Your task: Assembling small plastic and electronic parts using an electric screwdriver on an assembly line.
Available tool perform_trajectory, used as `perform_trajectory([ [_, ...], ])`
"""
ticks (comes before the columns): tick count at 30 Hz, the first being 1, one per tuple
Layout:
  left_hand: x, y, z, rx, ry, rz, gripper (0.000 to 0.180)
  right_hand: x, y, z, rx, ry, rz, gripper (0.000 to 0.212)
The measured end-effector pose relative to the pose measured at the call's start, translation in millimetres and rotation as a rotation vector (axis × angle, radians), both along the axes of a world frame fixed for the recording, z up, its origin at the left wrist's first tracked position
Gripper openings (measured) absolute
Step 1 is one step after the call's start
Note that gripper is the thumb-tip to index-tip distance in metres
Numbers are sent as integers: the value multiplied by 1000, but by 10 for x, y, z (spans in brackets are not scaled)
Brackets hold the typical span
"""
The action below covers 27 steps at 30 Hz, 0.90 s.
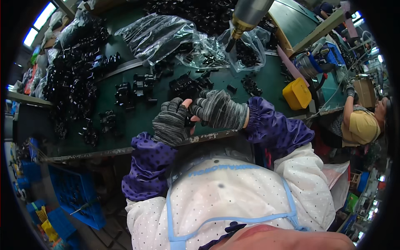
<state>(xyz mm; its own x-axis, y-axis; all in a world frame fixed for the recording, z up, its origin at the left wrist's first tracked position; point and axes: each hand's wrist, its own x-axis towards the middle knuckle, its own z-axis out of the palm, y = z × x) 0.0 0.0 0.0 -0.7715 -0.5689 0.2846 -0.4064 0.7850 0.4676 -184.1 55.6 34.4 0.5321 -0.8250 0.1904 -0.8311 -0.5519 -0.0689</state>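
My left hand (170, 121) and my right hand (219, 109), both in grey striped gloves with bare fingertips, meet above the near edge of the green workbench (146, 141). Their fingers are closed around a small black part (189, 122), mostly hidden by the gloves, so its exact kind does not show. Just beyond them lies a cluster of black moulded parts (184, 84). To the left stand several black bracket-like pieces (143, 84). Beside my right hand are a short black piece (231, 88) and a small heap of black bits (251, 85).
A power screwdriver (250, 16) hangs over the far side, above clear plastic bags (166, 35) of small parts. Black parts are heaped at left (73, 79). A yellow container (296, 94) stands at right. Another person (362, 121) works further right. A blue crate (77, 193) sits lower left.
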Motion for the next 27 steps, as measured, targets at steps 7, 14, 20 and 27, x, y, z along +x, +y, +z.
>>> perform_trajectory([
  [7, -219, -39, 58, -71, 228, 109, 73, -284, -163, 627, -240, 285, 61, 29],
  [14, -322, -204, 7, -112, 235, 165, 76, -654, -370, 1672, -349, -426, 48, 30],
  [20, -297, -206, -24, -94, 167, 240, 74, -747, -545, 1973, -291, -1064, 11, 37],
  [27, -243, -178, -94, -64, 192, 230, 75, -901, -862, 1458, -759, -811, 9, 54],
])
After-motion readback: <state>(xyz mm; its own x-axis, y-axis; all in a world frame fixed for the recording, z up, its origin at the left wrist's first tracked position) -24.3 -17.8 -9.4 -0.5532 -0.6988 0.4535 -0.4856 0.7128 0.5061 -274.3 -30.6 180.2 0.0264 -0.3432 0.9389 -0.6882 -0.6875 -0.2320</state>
